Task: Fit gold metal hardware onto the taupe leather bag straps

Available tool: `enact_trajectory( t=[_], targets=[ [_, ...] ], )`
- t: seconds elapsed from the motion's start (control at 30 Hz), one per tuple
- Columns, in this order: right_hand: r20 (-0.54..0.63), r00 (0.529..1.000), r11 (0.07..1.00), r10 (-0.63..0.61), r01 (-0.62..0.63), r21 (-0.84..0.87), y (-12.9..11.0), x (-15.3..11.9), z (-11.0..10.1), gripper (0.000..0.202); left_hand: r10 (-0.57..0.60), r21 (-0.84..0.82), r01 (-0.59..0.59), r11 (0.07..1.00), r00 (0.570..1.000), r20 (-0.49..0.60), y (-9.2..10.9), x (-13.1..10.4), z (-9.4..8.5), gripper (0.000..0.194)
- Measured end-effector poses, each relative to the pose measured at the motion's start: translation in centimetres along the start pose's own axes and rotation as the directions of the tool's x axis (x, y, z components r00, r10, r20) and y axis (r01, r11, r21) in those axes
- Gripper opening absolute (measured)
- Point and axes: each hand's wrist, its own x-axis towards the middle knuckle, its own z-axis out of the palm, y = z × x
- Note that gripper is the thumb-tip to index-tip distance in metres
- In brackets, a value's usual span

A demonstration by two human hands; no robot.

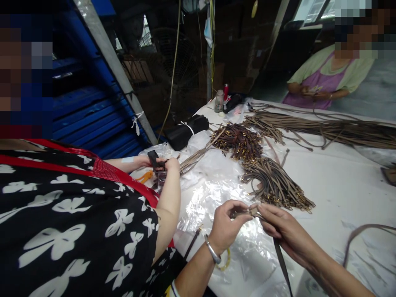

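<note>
In the head view a grey-brown strap [281, 264] is held between my two hands, and its long end hangs down below my right hand. My left hand [225, 225], with a silver bangle at the wrist, pinches one end between thumb and forefinger. The fingers of my right hand [283, 229] are closed on the strap close by, at a small folded part or loop [254, 211] whose details are too small to tell. Just beyond my hands lies a heap of grey-brown straps with gold-coloured clasps [278, 183].
Behind that heap are dark brown straps with gold-coloured hardware [238, 140] and long straps [324, 128]. Clear plastic sheeting [213, 189] covers part of the white table [334, 181]. A co-worker's arm [170, 194] reaches in close on the left; another person [324, 78] works across the table.
</note>
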Motion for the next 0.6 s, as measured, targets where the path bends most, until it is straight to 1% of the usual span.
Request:
enact_trajectory(
  t=[0.1, 0.17, 0.3, 0.37, 0.43, 0.47, 0.53, 0.6],
  targets=[
    [0.026, 1.000, 0.999, 0.009, -0.008, -0.040, -0.1, 0.4, -0.1, 0.032, 0.112, 0.175, -0.106, 0.979, 0.993, -0.025, 0.5, -0.1, -0.2, 0.016],
    [0.023, 1.000, 0.996, -0.006, 0.008, -0.084, -0.3, 0.4, -0.1, 0.033, 0.218, 0.290, -0.201, 0.936, 0.975, -0.030, 0.8, -0.2, -0.4, 0.016],
    [0.013, 0.998, 0.989, -0.057, 0.059, -0.135, -0.8, 0.0, 0.1, 0.036, 0.414, 0.442, -0.365, 0.819, 0.910, -0.015, 1.2, -0.3, -0.7, 0.016],
    [0.019, 0.996, 0.990, -0.086, 0.087, -0.111, -0.8, -0.3, 0.3, 0.039, 0.485, 0.500, -0.421, 0.757, 0.875, 0.002, 1.2, -0.4, -1.0, 0.013],
    [-0.020, 0.993, 0.987, -0.112, 0.109, -0.116, -0.8, -0.6, 0.4, 0.043, 0.548, 0.563, -0.462, 0.685, 0.836, 0.019, 1.2, -0.5, -1.4, 0.012],
    [-0.061, 0.990, 0.981, -0.129, 0.118, -0.156, -0.7, -0.7, 0.4, 0.044, 0.577, 0.593, -0.478, 0.647, 0.816, 0.028, 1.1, -0.5, -1.6, 0.011],
    [-0.132, 0.974, 0.939, -0.184, 0.134, -0.317, -0.7, -0.9, 0.5, 0.045, 0.636, 0.651, -0.506, 0.566, 0.770, 0.046, 0.8, -0.5, -2.1, 0.011],
    [-0.134, 0.953, 0.838, -0.273, 0.167, -0.520, -0.8, -1.2, 0.4, 0.045, 0.685, 0.701, -0.525, 0.482, 0.725, 0.072, 0.6, -0.5, -2.5, 0.012]
  ],
)
